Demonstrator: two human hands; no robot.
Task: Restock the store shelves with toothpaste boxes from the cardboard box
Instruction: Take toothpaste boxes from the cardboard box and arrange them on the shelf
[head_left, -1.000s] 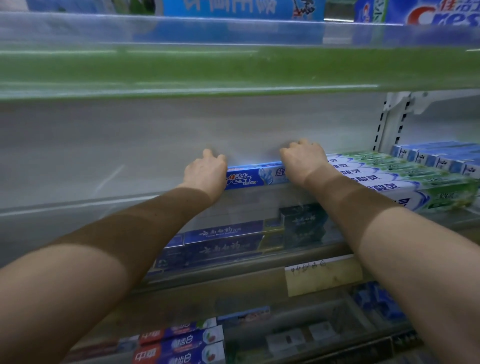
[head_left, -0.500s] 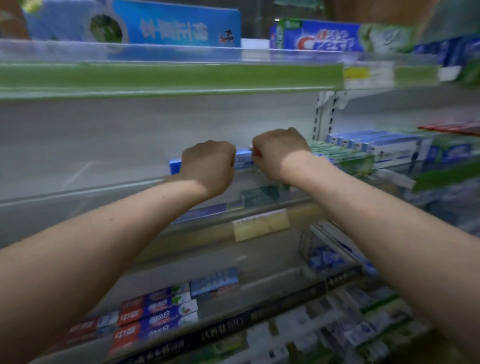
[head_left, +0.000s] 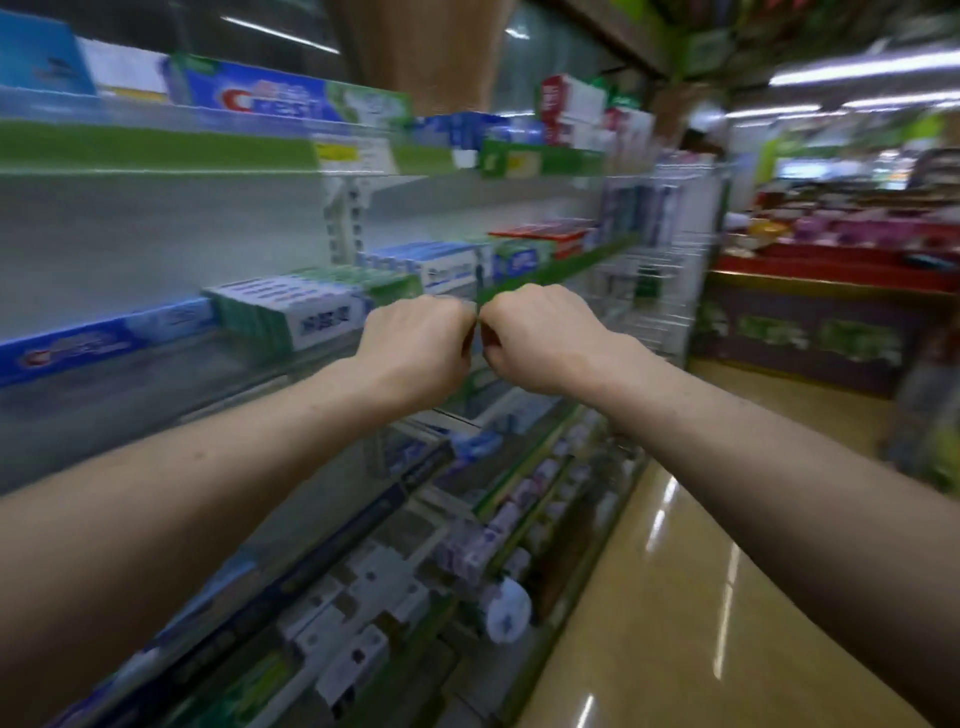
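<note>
— What can't we make out from here?
— Nearest us, the left forearm (head_left: 208, 493) and the right forearm (head_left: 779, 467) run off the bottom corners, so we see no elbows. The goods on the lower shelves (head_left: 363, 597) are smeared by blur and we cannot read them. Both palms face away from us.

— How do the hands sit, then?
— The left hand (head_left: 415, 348) and the right hand (head_left: 540, 338) are both balled into fists, backs up. Their knuckles touch each other in front of the middle shelf (head_left: 156, 387). Nothing sticks out of either fist, so we take them to be holding nothing, though the hidden palms leave some doubt.

— And the toothpaste boxes (head_left: 332, 325)?
— They lie on that shelf, behind the hands. A long blue Crest box (head_left: 93, 345) lies lengthwise along the front edge toward the left end. Just to its right, green-and-white boxes (head_left: 270, 306) are packed side by side, short ends toward us. Farther along come pale blue boxes (head_left: 441, 265), then red ones (head_left: 550, 236), both soft with blur.

— Beyond?
— At the top shelf's front edge another Crest box (head_left: 260, 101) lies above a green price strip (head_left: 156, 148). Past the shelf end we see a glossy floor (head_left: 675, 571) and a red display (head_left: 831, 260), too blurred to detail.
</note>
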